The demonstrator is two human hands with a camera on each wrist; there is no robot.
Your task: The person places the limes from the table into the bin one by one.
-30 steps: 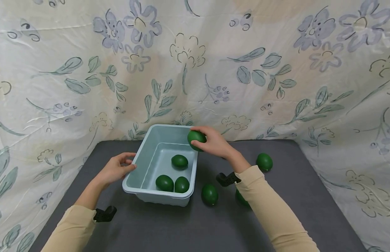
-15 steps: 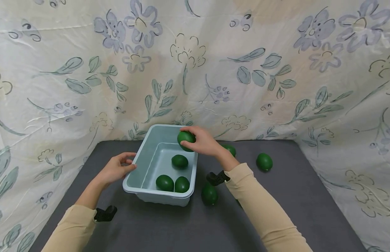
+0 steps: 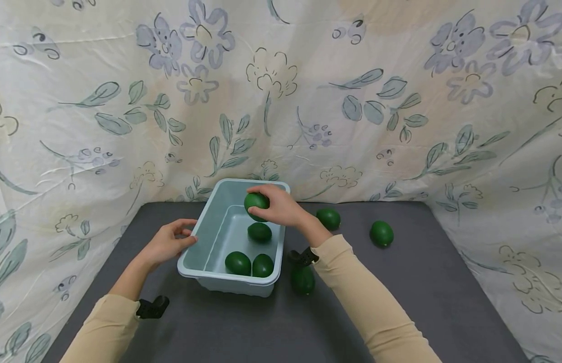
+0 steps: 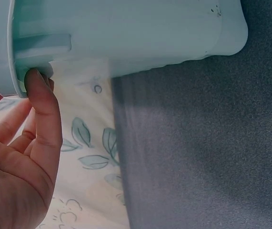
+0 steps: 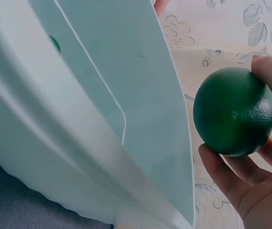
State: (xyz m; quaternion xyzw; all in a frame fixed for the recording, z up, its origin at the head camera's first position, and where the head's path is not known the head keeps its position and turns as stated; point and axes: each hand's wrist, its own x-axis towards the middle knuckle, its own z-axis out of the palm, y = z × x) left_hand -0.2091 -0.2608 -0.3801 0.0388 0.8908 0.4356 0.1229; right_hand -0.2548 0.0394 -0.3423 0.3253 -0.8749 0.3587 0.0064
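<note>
Head view: your right hand (image 3: 281, 207) grips a green fruit (image 3: 255, 201), fingers curled round it from above, and holds it over the far end of the bin (image 3: 191, 254), inside the rim. That top grip leaves the underside of the fruit free. Your left hand (image 3: 165, 245) rests on the left rim, thumb on the edge and fingers curled at the lip; this appears to brace the bin against sliding on the grey mat (image 3: 444, 282). Three fruits lie in the bin, one mid-floor (image 3: 259, 232) directly beneath the held one, two (image 3: 237, 263) side by side at the near wall. Three more lie on the mat: one just beside the near right corner of the bin (image 3: 303, 280), partly under your right sleeve, and two farther right (image 3: 381, 233). A floral cloth (image 3: 398, 101) backs the scene.

Left wrist view: the fingers (image 4: 43, 109) hook under the bin's rim (image 4: 2, 52); the wall stands upright on the mat.

Right wrist view: the fruit (image 5: 234, 111) sits in your fingertips (image 5: 221, 171), beside the bin's inner wall (image 5: 140, 95), not touching it.
</note>
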